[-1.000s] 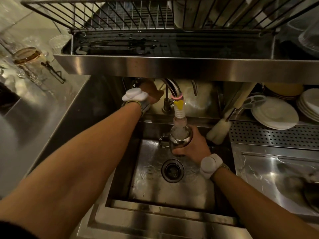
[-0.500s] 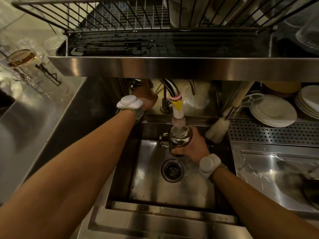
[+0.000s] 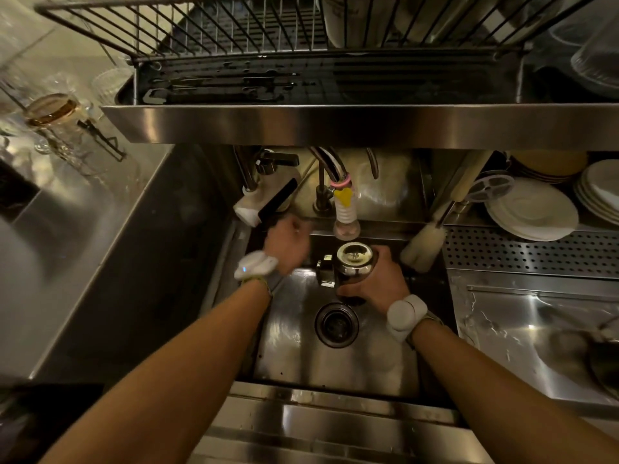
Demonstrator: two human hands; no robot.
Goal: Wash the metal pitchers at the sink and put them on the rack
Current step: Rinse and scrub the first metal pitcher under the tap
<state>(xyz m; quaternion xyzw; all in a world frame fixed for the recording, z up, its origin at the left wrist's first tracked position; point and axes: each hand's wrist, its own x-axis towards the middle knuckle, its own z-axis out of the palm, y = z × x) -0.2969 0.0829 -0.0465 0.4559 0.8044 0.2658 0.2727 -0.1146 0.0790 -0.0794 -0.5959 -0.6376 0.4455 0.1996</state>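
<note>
Landmark: sink, a steel basin set in the steel worktop, with a round drain in its floor.

Metal pitcher: small, polished, upright, mouth up. Held over the sink just behind the drain and directly below the tap nozzle, apart from it. Handle points toward the sink's left side.

Right hand: over the sink, fingers wrapped around the pitcher's body from the right, pressed to the metal. White band on the wrist.

Left hand: at the sink's back left corner, blurred, loosely curled; whether the fingers hold anything cannot be told. Apart from the pitcher. White band on the wrist.

Tap fittings: behind the sink, with a pink band and yellow piece above the ribbed white nozzle. A lever handle sits behind the sink's left corner.

Bottle brush: leaning at the sink's back right corner.

Rack: wire, above and behind the sink, over a steel drip tray.

Plates: white stacks, right of the sink on a perforated shelf.

Glassware: left of the sink, at the back.
</note>
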